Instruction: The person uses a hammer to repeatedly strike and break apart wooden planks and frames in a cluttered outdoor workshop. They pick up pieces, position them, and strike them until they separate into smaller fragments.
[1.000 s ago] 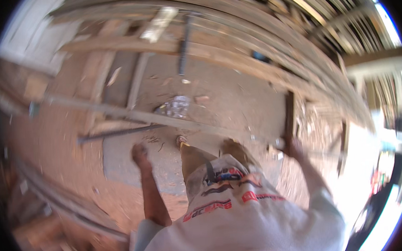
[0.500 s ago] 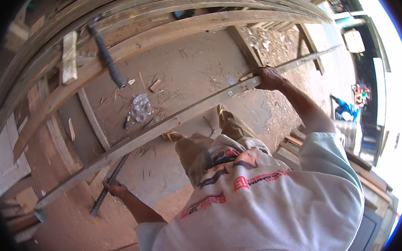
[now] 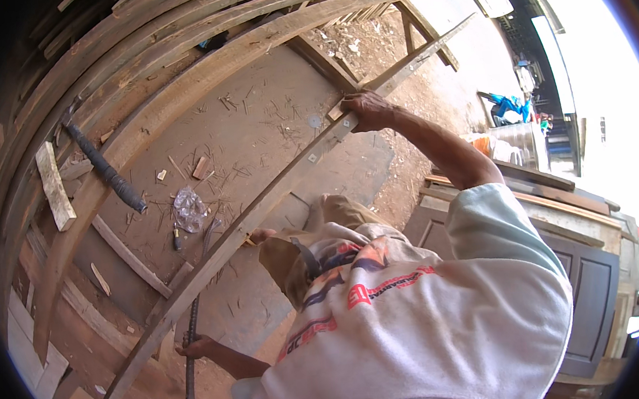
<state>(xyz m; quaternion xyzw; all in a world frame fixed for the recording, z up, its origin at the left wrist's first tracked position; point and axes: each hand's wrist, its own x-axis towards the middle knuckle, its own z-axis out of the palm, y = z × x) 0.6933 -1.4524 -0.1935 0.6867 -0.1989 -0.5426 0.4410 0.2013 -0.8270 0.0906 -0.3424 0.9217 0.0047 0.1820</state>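
A long wooden beam (image 3: 251, 215) slants across the view from lower left to upper right, with small square metal pieces on its side. My right hand (image 3: 369, 110) is closed round it toward its far end, beside the end of a short piece of wood (image 3: 336, 111). At the lower left, my left hand (image 3: 197, 347) grips a dark ribbed metal bar (image 3: 191, 375). The bar stands steeply in the view and passes behind the beam, which hides part of it. My left fingers are partly hidden.
Several long timbers (image 3: 166, 84) run along the far left, with a hammer (image 3: 109, 172) and a short board (image 3: 55, 186) resting on them. On the littered ground lie a clear plastic bag (image 3: 190, 209) and a dark-handled tool (image 3: 177, 240). Panelled doors (image 3: 588, 293) lean at the right.
The view has turned, so the beam slants more steeply and the timbers appear farther left. The bar in my left hand stands more upright. Both hands keep their holds.
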